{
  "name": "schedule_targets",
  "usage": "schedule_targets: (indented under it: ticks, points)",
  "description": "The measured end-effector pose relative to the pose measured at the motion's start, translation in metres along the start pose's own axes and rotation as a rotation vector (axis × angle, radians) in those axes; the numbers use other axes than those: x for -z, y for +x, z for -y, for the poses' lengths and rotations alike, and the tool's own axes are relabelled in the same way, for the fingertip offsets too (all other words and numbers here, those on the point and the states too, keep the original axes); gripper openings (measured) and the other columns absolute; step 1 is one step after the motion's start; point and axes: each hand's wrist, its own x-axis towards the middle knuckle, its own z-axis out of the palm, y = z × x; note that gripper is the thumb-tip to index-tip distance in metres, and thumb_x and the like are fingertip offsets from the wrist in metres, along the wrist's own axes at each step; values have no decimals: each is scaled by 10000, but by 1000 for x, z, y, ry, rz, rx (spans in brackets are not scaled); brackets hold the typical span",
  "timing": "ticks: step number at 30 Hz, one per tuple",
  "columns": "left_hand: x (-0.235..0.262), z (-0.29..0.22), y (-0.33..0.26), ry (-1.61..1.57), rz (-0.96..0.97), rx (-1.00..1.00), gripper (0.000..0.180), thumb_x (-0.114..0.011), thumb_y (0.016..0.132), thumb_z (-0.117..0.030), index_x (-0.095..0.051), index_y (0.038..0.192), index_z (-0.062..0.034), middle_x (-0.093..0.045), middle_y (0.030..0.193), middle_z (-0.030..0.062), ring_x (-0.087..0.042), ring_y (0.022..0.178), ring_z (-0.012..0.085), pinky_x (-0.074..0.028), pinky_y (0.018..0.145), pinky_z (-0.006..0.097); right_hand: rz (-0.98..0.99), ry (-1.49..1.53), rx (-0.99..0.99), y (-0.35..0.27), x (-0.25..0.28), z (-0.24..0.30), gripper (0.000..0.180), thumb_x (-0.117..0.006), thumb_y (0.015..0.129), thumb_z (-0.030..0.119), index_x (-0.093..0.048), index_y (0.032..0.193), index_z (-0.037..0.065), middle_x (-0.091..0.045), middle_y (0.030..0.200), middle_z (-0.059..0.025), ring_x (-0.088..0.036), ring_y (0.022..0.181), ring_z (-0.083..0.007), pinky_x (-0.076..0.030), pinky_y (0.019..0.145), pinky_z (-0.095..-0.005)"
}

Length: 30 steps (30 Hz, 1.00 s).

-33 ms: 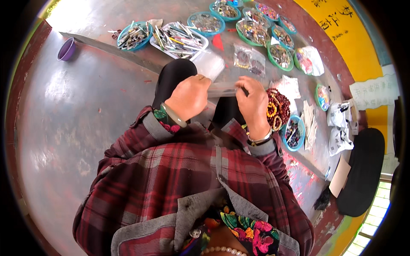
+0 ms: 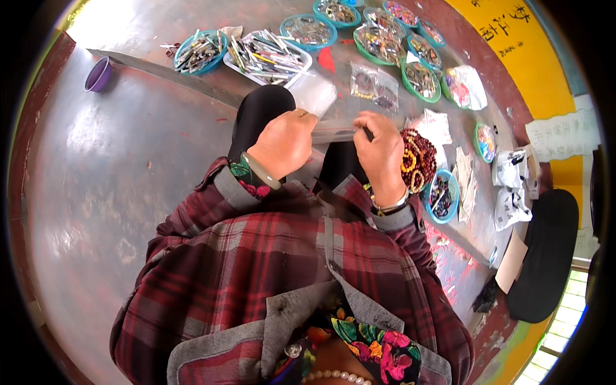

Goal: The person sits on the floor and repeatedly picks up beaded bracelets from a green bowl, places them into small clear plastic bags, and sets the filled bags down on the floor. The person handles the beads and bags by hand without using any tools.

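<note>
A clear plastic bag [image 2: 333, 133] is held flat between my two hands, above my knees. My left hand [image 2: 285, 142] has its fingers closed on the bag's left end, back of the hand up. At the other end, my right hand [image 2: 380, 154] pinches the bag between thumb and curled fingers. I cannot make out whether anything is inside it. Close by my right hand lies a heap of dark red and yellow beaded bracelets [image 2: 418, 154]. Beyond my left knee a stack of clear plastic bags [image 2: 316, 96] rests against a white tray [image 2: 307, 70].
The tray holds many pens; a blue basket [image 2: 220, 59] of pens stands left of it. Several baskets of trinkets, such as a green basket [image 2: 438, 97], stand far right. Bagged bracelets [image 2: 374, 86] lie ahead. A blue basin [image 2: 455, 206] is at my right, a purple bowl [image 2: 98, 76] far left.
</note>
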Motion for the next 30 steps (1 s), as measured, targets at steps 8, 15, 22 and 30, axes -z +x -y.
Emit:
schedule_targets:
  ticks: [8,15,22,30]
  points:
    - [0,3,1,-96,-96,-182,135,-584,786,-15,-613,918,-3,-613,837,154,-601,794,330,-489,692,377,263,318,-450,0,10,-17,215,-584,734,99,-658,917,15,-624,701,-87,-542,612,-127,-446,595,-277]
    - [-2,7,-2,-115,-23,-39,123,-572,805,-40,-624,901,16,-623,805,173,-606,750,344,-490,650,383,37,190,12,0,22,23,239,-668,723,22,-644,960,25,-646,1011,-131,-590,975,-290,-489,807,-362]
    - [-6,6,-4,-123,-15,-29,106,-567,804,-43,-629,873,8,-620,782,175,-603,736,348,-486,640,390,193,63,301,-8,-4,38,195,-621,714,-2,-620,908,16,-644,952,-101,-609,887,-300,-499,761,-366]
    - [-7,9,-4,-150,-64,55,76,-582,810,-54,-617,826,11,-585,732,191,-583,703,366,-460,602,403,315,-307,430,-17,-9,38,127,-563,676,85,-596,795,55,-563,820,-59,-560,820,-216,-492,621,-312]
